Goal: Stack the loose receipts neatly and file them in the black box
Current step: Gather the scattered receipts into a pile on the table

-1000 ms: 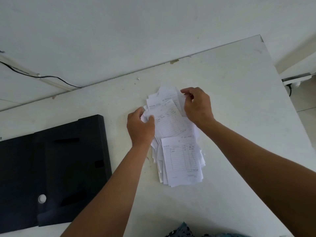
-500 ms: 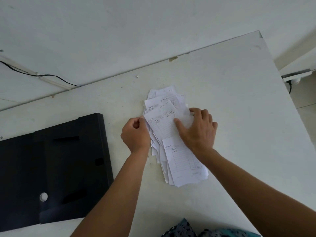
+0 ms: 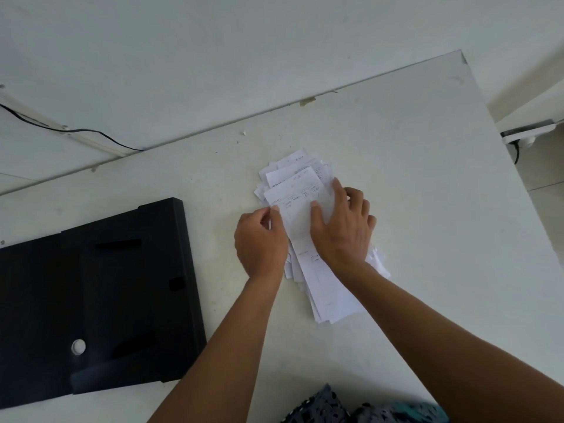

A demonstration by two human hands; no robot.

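1. A flat black box (image 3: 100, 294) of matte cardboard-like material lies at the left of the white tabletop (image 3: 427, 209), one only. It has a small round hole near its lower left, and its long axis runs from near left to far right, slightly tilted.
2. The left hand (image 3: 259, 239) sits just right of the box and apart from it, fingers curled, thumb and fingertips pinching the left edge of the paper pile.
3. The loose white paper receipts (image 3: 308, 236) lie in one ragged, fanned pile at the middle of the table — too many overlapping sheets to count. Each is a narrow slip printed with faint ruled tables and small dark text. The pile's long axis runs from far left to near right, with the far ends splayed and the near end hanging closer to the table's front edge.
4. The right hand (image 3: 345, 227) rests palm down on the pile's right half — fingers spread and partly bent, thumb pressing the top slip, gripping nothing that can be made out.
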